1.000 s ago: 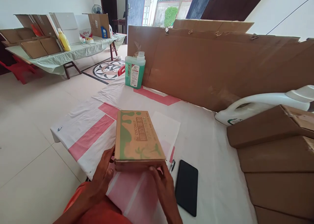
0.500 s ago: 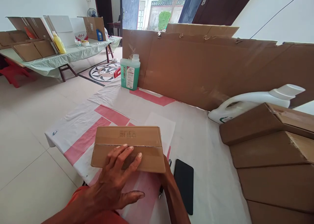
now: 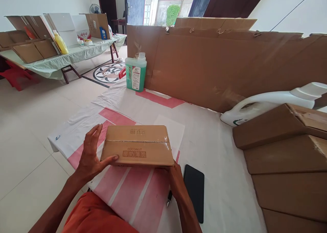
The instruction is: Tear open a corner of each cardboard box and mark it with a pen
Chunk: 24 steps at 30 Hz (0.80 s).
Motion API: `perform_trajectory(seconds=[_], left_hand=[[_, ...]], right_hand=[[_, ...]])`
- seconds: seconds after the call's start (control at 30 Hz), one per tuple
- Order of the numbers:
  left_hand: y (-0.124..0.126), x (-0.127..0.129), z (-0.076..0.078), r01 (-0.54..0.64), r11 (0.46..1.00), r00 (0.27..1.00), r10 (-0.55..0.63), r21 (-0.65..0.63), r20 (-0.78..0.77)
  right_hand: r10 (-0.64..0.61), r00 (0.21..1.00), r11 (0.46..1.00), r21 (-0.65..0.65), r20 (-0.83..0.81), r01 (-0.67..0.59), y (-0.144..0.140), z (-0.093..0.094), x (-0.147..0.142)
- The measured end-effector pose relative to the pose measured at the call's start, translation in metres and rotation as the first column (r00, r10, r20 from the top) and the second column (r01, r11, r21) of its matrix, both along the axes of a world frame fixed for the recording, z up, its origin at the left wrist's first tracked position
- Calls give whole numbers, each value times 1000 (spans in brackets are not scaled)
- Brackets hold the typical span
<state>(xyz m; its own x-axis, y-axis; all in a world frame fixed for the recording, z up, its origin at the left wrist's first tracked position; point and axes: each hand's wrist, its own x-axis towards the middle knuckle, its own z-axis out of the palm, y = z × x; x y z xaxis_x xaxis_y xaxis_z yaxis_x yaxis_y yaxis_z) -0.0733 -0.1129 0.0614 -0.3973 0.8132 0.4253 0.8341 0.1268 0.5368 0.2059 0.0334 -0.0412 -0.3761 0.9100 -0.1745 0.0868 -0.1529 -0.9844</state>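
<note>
A brown cardboard box (image 3: 138, 146) marked COCONUT sits near the front edge of the worktop (image 3: 217, 141). The left hand (image 3: 92, 154) cups its left end, fingers spread open, thumb on the front face. The right hand (image 3: 176, 178) grips the lower right corner, beside a black phone (image 3: 194, 188).

Brown cardboard box (image 3: 138, 145), flat and oblong, closed, taped seam running lengthwise across the side facing up. "COCONUT" plus brown characters printed on near half, a smaller mark on far half. Lies long side toward the person, near table's front edge, on pink-and-white cloth.
</note>
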Motion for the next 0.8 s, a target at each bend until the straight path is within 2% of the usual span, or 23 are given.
perform_trajectory(seconds=[0.1,0.2,0.27,0.33,0.4,0.53,0.6,0.67,0.8], left_hand=[[-3,-9,-13,106,993,967,-90,-57,239],[2,-7,-21,214,976,864,-173,-33,472],[7,0,-19,214,976,811,-164,-25,561],[7,10,-13,180,982,807,-111,-63,580],[2,23,-3,169,979,786,-61,-118,616],[-22,50,15,200,958,650,26,-204,759],[-36,59,19,231,943,608,51,-239,792],[-51,66,19,267,920,599,73,-286,797],[-78,71,12,327,831,652,146,-450,744]], right_hand=[[34,989,989,-135,-144,-54,-6,-2,0],[-8,978,987,-158,-207,-25,-12,0,-3],[-46,977,989,-148,-210,15,-15,6,-4],[-65,988,996,-75,-137,55,-15,18,-1],[-109,994,994,25,4,109,-11,36,5],[-283,933,950,198,223,241,5,74,21],[-281,904,946,250,322,205,12,88,25],[-222,883,956,270,413,113,16,94,26],[-142,854,944,327,501,-35,15,87,18]])
